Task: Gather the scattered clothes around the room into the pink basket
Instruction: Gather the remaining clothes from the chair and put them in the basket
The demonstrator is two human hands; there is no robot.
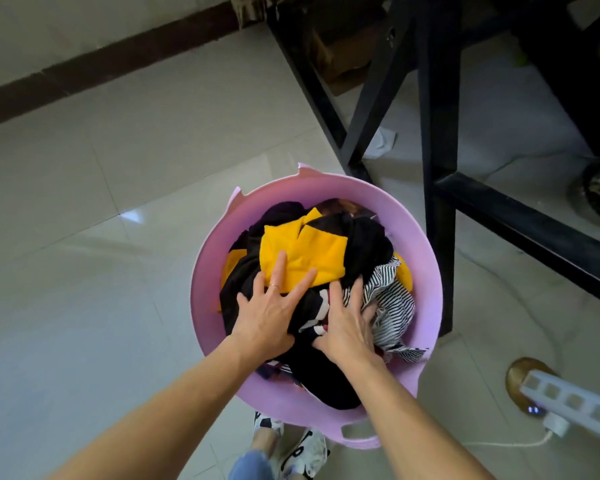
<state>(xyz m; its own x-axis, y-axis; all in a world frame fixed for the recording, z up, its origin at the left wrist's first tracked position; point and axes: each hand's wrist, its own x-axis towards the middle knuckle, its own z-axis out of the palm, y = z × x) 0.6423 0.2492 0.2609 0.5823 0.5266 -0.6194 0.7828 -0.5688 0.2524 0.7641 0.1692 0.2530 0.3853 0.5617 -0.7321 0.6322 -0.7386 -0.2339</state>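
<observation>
Pale glossy tiles [84, 237] are covering the floor, and the person is standing on them in white and black shoes [305, 452] at the bottom edge of the view. Just in front of the shoes the pink basket [201, 282] is sitting on the floor, with 1 handle [357, 434] pointing toward the person. It is nearly full of clothes.

Both hands are resting on top of the pile. The left hand [267, 320] is lying flat with fingers spread wide, partly on a yellow garment [309, 258] and partly on black cloth [326, 375]. The right hand [347, 327] is also spread and is gripping nothing. Its fingertips are sinking a little between the black cloth and a striped shirt [392, 303], which is hanging over the right rim. I am judging that the hands are pressing the pile down to make room.

The clothes are looking soft and light, so they are probably giving way under the palms and may spring up again. The basket seems to be bendable plastic, so taking it by the handle is looking safer than by the rim.

Beyond the basket a black frame [437, 168] is standing. Beside 1 of its legs a small white cloth [383, 140] is lying on the tiles, well apart from the basket, and it may be 1 more piece to gather.
</observation>
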